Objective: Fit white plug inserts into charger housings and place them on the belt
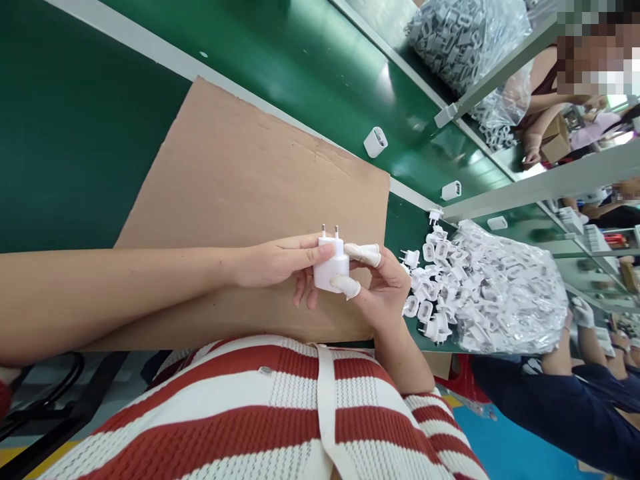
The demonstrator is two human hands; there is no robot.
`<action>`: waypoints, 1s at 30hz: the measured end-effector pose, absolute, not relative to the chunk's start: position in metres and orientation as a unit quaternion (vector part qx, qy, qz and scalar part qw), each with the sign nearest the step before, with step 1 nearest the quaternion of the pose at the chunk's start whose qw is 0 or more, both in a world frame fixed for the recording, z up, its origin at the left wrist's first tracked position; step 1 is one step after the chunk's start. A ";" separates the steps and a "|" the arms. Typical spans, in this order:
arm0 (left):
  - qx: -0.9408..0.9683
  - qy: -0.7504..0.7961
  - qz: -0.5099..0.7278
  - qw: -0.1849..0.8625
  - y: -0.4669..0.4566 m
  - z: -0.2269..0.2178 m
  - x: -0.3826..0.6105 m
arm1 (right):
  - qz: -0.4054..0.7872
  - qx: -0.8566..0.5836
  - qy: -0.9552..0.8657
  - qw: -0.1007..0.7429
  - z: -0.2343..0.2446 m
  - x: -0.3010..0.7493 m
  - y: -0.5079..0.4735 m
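Observation:
Both my hands hold one white charger plug (330,270) with two metal pins pointing up, above a sheet of brown cardboard (235,187). My left hand (277,263) reaches in from the left, with its fingertips pressed on the plug's left side. My right hand (383,287) comes up from the striped sleeve; white finger cots cover its thumb and forefinger, which pinch the plug's right side.
A heap of white plugs (430,280) spills from a clear plastic bag (505,293) on the green bench at right. Single plugs (375,142) lie on the green belt behind. Another bagful (465,40) sits on a shelf. Other people work at the right (585,393).

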State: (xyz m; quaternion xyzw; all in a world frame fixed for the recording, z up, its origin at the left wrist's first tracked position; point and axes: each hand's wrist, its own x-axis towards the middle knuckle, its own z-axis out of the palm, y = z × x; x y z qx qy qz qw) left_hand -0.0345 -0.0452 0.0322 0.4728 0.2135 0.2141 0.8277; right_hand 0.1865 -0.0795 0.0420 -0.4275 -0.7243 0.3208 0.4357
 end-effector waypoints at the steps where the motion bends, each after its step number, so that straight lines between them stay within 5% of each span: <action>1: 0.466 0.212 0.218 0.831 -0.044 0.032 -0.035 | 0.312 -0.422 -0.736 0.427 0.044 0.186 -0.079; 7: 0.434 0.219 0.232 0.843 -0.045 0.031 -0.033 | 0.247 -0.386 -0.811 0.364 0.056 0.184 -0.078; 17: 0.420 0.234 0.182 0.858 -0.042 0.022 -0.038 | 0.226 -0.404 -0.766 0.446 0.039 0.172 -0.081; 21: 0.414 0.273 0.176 0.851 -0.038 0.022 -0.030 | 0.294 -0.428 -0.769 0.373 0.043 0.193 -0.067; 24: 0.436 0.383 0.234 0.780 -0.025 0.034 -0.025 | 0.221 -0.534 -0.749 0.324 0.057 0.230 -0.059; 27: 0.468 0.476 0.289 0.686 0.013 0.043 -0.034 | 0.089 -0.704 -0.678 0.192 0.065 0.267 -0.052; 30: 0.558 0.484 0.365 0.567 0.075 0.041 -0.061 | 0.100 -0.766 -0.632 0.069 0.057 0.285 -0.041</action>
